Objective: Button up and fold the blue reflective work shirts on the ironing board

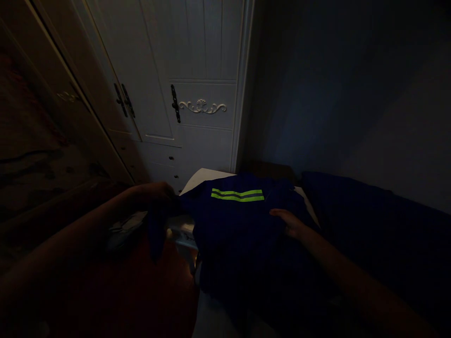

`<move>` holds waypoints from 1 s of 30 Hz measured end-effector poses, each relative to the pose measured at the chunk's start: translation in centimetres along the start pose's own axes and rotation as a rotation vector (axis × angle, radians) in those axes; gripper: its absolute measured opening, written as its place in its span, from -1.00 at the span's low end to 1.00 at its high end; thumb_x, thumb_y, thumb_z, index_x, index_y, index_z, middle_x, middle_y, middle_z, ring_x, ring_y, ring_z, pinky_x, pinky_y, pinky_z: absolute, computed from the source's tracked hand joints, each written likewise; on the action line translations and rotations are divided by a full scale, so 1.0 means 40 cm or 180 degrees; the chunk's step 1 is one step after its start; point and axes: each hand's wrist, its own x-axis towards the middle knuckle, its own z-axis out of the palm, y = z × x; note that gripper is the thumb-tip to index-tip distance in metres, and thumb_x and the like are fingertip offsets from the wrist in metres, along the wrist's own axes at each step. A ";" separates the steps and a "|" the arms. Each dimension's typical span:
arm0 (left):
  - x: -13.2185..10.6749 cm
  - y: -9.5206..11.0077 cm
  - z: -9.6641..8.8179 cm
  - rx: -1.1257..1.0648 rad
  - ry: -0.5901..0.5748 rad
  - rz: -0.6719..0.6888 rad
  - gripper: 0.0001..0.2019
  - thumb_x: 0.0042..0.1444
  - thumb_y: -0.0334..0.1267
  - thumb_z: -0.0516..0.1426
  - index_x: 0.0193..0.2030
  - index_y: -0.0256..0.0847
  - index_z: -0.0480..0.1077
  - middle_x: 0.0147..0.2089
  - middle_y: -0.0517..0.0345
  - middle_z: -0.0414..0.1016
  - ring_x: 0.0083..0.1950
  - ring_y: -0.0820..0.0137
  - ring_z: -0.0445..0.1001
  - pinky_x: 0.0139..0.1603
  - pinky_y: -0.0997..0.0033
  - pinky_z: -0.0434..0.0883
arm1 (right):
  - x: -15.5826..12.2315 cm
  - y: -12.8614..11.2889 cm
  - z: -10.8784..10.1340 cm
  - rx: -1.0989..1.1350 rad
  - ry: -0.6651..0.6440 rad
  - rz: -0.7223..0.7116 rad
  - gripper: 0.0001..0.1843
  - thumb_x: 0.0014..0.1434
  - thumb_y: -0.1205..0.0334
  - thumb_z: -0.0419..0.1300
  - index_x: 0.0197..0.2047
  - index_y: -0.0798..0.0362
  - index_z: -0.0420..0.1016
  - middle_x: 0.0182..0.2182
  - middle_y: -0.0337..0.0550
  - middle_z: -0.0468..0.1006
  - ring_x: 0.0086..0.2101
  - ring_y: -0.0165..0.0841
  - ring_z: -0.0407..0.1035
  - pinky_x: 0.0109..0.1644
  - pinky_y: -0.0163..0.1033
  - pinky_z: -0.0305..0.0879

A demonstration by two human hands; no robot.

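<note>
A dark blue garment (239,225) with two yellow-green reflective stripes (237,194) lies spread over a small white surface (202,176). My left hand (158,192) is closed on the garment's left edge, and a flap of the cloth hangs down from it. My right hand (288,220) lies flat on the cloth's right part, fingers stretched out. The room is very dim.
A white wardrobe (197,70) with dark handles and small drawers stands straight ahead. More dark blue fabric (369,225) covers the right side under a dark wall. A reddish-brown floor (134,281) shows at lower left, beside a patterned surface (31,155).
</note>
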 end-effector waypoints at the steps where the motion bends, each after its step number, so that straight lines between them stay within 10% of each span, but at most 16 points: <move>1: 0.011 0.008 -0.027 0.0544 0.0213 0.0070 -0.85 -0.27 -0.35 0.32 -0.45 -0.26 0.52 -0.39 0.04 0.57 -0.24 0.12 0.53 -0.20 0.29 0.42 | -0.001 0.002 0.005 -0.0054 -0.0003 -0.0001 -0.93 0.08 0.44 0.20 -0.34 0.10 0.45 -0.62 -0.29 0.43 -0.72 -0.55 0.20 -0.70 -0.45 0.10; 6: 0.072 0.068 -0.068 0.2289 0.1635 0.0208 -0.51 0.05 -0.41 0.10 0.17 -0.36 0.35 0.24 -0.35 0.30 0.31 -0.22 0.16 0.21 -0.25 0.11 | -0.012 0.011 0.046 -0.0745 0.0192 -0.0227 -0.90 0.17 0.41 0.11 -0.24 0.09 0.40 -0.62 -0.36 0.38 -0.77 -0.61 0.12 -0.75 -0.50 -0.07; 10: 0.077 0.153 0.052 0.2611 0.0795 0.0496 -0.31 0.01 -0.38 0.16 0.34 -0.26 0.17 0.45 -0.36 -0.06 0.46 -0.17 -0.18 0.27 -0.36 -0.06 | -0.021 0.012 0.070 -0.0919 0.0189 -0.0229 -0.90 0.15 0.37 0.17 -0.22 0.08 0.38 -0.56 -0.28 0.47 -0.69 -0.51 0.32 -0.70 -0.44 0.12; 15: 0.013 0.269 0.294 0.1552 -0.0539 0.2158 -0.36 0.11 0.03 0.15 0.30 -0.15 0.24 0.42 -0.12 0.10 0.45 0.02 0.00 0.39 0.04 -0.01 | -0.044 -0.007 0.034 -0.1260 0.0192 -0.0750 -0.75 0.11 0.36 0.25 -0.12 0.05 0.39 -0.53 -0.29 0.49 -0.68 -0.48 0.34 -0.70 -0.43 0.10; 22: 0.050 0.339 0.517 0.1130 -0.0315 0.2085 -0.26 0.24 0.23 -0.17 0.35 -0.32 0.13 0.47 -0.26 -0.07 0.50 0.02 -0.19 0.40 -0.08 -0.12 | -0.010 -0.130 -0.063 -0.1515 0.1021 -0.0642 -0.76 0.16 0.22 0.28 -0.14 0.06 0.34 -0.49 -0.21 0.47 -0.57 -0.43 0.39 -0.57 -0.38 0.31; 30: 0.089 0.342 0.575 0.1414 -0.0358 0.1731 -0.03 0.16 0.36 -0.26 0.46 -0.45 -0.17 0.49 -0.28 -0.37 0.50 0.02 -0.40 0.40 -0.20 -0.34 | 0.090 -0.197 -0.003 -0.1895 0.1486 -0.0716 -0.84 0.17 0.25 0.20 -0.19 0.10 0.38 -0.51 -0.17 0.48 -0.52 -0.40 0.40 -0.47 -0.35 0.37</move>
